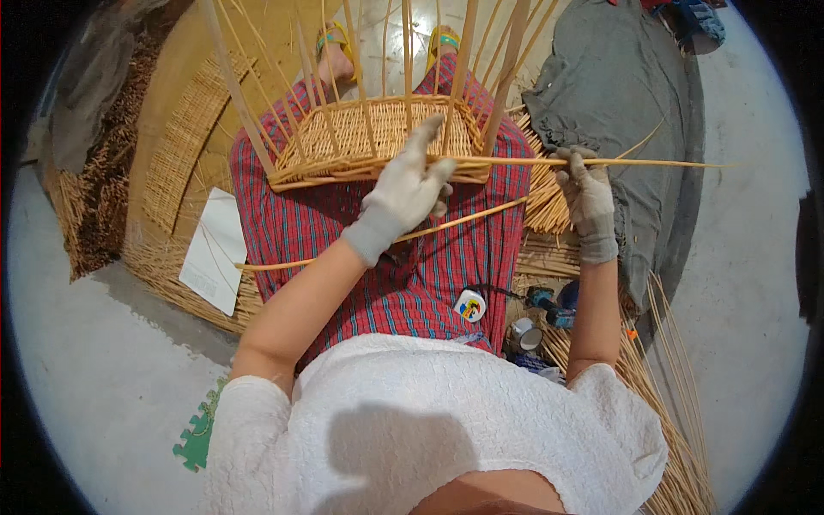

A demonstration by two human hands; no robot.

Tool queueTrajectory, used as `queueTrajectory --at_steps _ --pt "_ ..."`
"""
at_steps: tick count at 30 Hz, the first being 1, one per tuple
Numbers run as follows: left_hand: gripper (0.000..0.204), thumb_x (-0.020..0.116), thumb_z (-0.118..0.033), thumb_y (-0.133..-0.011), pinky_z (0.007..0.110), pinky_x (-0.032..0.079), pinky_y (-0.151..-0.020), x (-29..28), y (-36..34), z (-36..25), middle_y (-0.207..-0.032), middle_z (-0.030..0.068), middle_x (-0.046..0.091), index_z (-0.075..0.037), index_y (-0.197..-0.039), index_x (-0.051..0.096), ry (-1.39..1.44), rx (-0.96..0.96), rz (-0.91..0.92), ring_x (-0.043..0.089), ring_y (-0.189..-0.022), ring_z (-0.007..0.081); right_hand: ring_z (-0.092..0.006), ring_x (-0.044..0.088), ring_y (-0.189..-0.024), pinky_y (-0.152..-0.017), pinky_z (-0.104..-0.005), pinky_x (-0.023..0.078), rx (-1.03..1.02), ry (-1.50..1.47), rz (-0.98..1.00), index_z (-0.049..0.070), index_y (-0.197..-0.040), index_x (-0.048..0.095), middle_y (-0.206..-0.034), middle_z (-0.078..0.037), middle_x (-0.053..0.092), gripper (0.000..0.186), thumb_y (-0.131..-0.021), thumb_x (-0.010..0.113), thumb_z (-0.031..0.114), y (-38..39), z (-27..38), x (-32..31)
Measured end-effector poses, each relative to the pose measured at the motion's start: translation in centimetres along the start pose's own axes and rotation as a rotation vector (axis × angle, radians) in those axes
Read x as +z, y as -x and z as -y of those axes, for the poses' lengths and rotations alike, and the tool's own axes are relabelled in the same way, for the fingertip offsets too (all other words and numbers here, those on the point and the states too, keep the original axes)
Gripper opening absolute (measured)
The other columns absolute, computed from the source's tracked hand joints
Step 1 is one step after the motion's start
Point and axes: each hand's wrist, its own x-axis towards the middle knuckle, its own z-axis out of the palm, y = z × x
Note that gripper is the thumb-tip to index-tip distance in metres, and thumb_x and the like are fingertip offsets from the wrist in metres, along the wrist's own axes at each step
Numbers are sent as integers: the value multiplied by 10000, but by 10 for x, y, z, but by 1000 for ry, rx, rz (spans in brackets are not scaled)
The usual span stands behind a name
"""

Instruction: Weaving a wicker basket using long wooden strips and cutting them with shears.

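Note:
On my lap rests a half-woven wicker basket (378, 129), its base woven and its tall upright stakes rising away from me. My left hand (402, 193), in a pale work glove, is closed on the basket's near edge. Its index finger stretches up along a stake, and its thumb lies by the rim. To the right, my gloved right hand (588, 199) pinches a long thin wicker rod (532, 160), which runs level from the basket edge past my fingers. Below my left hand, another wicker rod (472, 217) slants across my lap.
A woven wicker panel (186, 142) and a white sheet (215, 249) lie on the left. Bundled rods (549, 197) lie at right, partly under grey cloth (618, 94). A tape measure (469, 305) sits on my lap, with a power drill (549, 307) and cup (525, 333) beside it.

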Motion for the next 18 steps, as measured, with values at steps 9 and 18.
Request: queueTrajectory --at_steps 9,18 --pt "157 577 -80 -919 281 428 -334 14 -4 21 -784 80 634 -41 -1071 581 99 -235 8 600 -497 147 -149 631 -826 -603 -249 560 14 53 79 76 -1032 575 -969 -84 657 78 -967 561 119 6 -11 5" --pt "159 574 -8 -920 266 504 -418 -24 29 12 -926 83 655 -13 -1080 583 185 -56 -191 627 -552 149 -147 637 -904 -606 -225 544 3 205 209 113 -1050 540 -986 -53 655 74 -982 542 142 -5 11 74"
